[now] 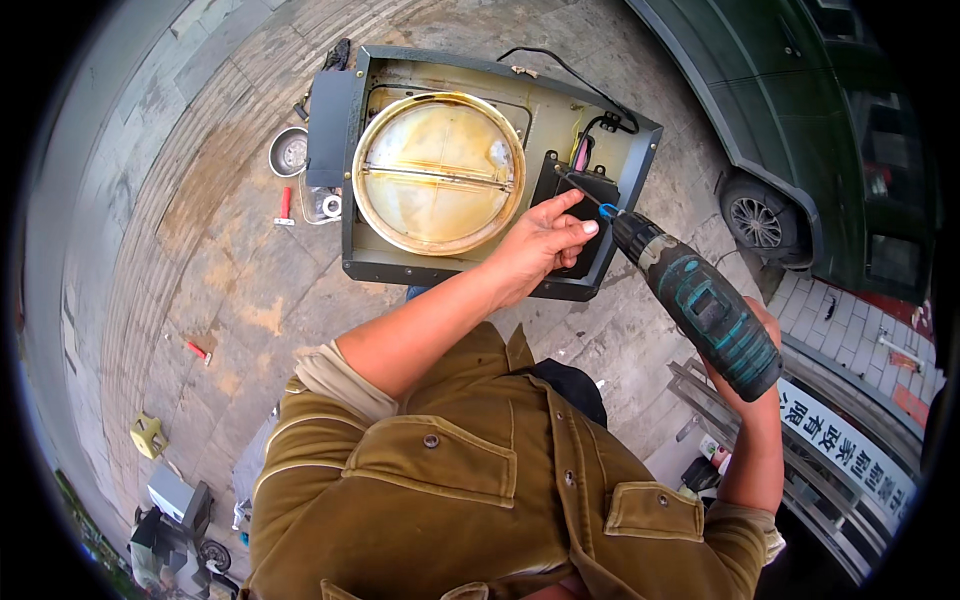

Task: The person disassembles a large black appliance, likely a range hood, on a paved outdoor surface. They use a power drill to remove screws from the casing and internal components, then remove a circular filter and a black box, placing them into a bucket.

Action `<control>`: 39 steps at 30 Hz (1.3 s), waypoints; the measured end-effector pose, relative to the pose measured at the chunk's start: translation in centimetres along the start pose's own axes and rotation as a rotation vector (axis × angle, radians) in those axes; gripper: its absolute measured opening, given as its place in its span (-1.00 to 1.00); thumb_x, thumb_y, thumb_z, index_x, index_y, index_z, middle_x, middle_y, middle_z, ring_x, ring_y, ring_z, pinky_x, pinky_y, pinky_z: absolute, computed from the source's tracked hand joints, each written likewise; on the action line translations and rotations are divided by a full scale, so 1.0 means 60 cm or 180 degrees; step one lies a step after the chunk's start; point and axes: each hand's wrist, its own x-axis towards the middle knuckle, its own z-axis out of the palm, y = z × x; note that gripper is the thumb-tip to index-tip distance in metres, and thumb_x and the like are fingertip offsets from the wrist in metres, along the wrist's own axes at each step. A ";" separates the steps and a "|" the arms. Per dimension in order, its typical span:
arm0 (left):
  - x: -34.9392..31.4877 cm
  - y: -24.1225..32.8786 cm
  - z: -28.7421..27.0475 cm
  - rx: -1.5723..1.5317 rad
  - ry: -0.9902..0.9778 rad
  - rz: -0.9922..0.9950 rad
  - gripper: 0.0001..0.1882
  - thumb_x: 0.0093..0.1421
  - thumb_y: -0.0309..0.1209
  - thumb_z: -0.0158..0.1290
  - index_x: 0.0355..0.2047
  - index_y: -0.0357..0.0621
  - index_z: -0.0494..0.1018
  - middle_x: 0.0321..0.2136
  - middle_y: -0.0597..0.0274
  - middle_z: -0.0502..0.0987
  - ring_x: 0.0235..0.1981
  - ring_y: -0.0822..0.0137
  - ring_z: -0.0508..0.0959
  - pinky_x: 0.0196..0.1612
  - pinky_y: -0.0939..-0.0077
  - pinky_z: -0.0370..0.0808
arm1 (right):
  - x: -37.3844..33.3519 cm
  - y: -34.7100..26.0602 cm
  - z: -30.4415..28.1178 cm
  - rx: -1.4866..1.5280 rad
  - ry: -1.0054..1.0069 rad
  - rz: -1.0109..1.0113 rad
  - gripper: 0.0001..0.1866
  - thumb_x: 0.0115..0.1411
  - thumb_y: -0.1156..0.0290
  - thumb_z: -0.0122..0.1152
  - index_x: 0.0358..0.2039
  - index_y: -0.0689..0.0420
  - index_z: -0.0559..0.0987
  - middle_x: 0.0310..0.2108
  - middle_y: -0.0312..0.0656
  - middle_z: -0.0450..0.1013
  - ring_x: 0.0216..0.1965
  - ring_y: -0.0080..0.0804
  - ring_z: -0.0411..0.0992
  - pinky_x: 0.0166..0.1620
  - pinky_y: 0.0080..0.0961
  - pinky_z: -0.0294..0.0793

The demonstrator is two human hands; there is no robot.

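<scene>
My right hand is closed round the grip of a teal and black cordless drill, mostly hidden behind it. A long thin driver bit with a blue collar reaches from the chuck to a black box inside a grey metal housing that looks like a range hood. Beside the bit is my left hand, index finger and thumb stretched out and apart, the other fingers partly curled. The index fingertip is at the bit; whether it touches is unclear. A round, yellow-stained cover sits left of it.
A black cable loops over the housing's far edge. Left on the pavement lie a metal cup, a red-handled tool and another red tool. A dark vehicle stands at right, above a metal rack with a sign.
</scene>
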 end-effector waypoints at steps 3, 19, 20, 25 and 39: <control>0.009 0.007 -0.004 -0.0072 0.0037 -0.0062 -0.13 0.12 -0.40 0.15 0.28 -0.27 -0.15 -0.57 0.45 0.30 -0.53 0.57 0.25 -0.38 0.64 0.29 | 0.022 -0.011 -0.006 -0.0056 -0.0075 -0.0053 -0.85 -0.20 0.54 0.19 -0.54 0.23 0.45 -0.55 -0.07 0.39 -0.50 -0.11 0.33 -0.40 -0.40 0.33; 0.029 0.022 -0.016 0.0067 0.0013 -0.0120 -0.27 0.16 -0.42 0.10 0.24 -0.29 -0.04 -0.49 0.44 0.31 -0.49 0.53 0.25 -0.38 0.61 0.26 | 0.077 -0.064 -0.038 -0.0654 -0.0174 -0.0117 -0.73 -0.23 0.39 0.19 -0.44 0.20 0.51 -0.58 -0.07 0.41 -0.47 -0.08 0.37 -0.36 -0.34 0.32; 0.026 0.022 -0.018 0.0092 0.0006 -0.0112 -0.29 0.16 -0.42 0.09 0.23 -0.28 -0.01 -0.49 0.44 0.31 -0.49 0.53 0.25 -0.38 0.61 0.26 | 0.086 -0.072 -0.041 -0.0781 -0.0145 -0.0272 -0.70 -0.23 0.36 0.18 -0.41 0.19 0.53 -0.60 -0.07 0.41 -0.47 -0.10 0.38 -0.37 -0.33 0.32; 0.002 0.019 -0.037 0.0179 0.0020 -0.0135 -0.36 0.16 -0.39 0.10 0.19 -0.26 0.11 -0.51 0.43 0.35 -0.52 0.57 0.28 -0.41 0.66 0.28 | 0.110 -0.101 -0.054 -0.1226 -0.0489 -0.0838 -0.72 -0.17 0.34 0.12 -0.40 0.20 0.51 -0.60 -0.10 0.42 -0.48 -0.14 0.40 -0.33 -0.34 0.30; 0.028 0.038 -0.027 -0.0036 -0.0247 -0.0455 -0.51 0.19 -0.37 0.05 0.10 -0.18 0.21 -0.52 0.45 0.23 -0.51 0.53 0.20 -0.41 0.64 0.21 | 0.051 -0.054 -0.016 -0.0616 -0.0175 -0.0057 -0.65 -0.24 0.38 0.25 -0.35 0.23 0.56 -0.54 -0.06 0.45 -0.43 -0.12 0.40 -0.32 -0.36 0.37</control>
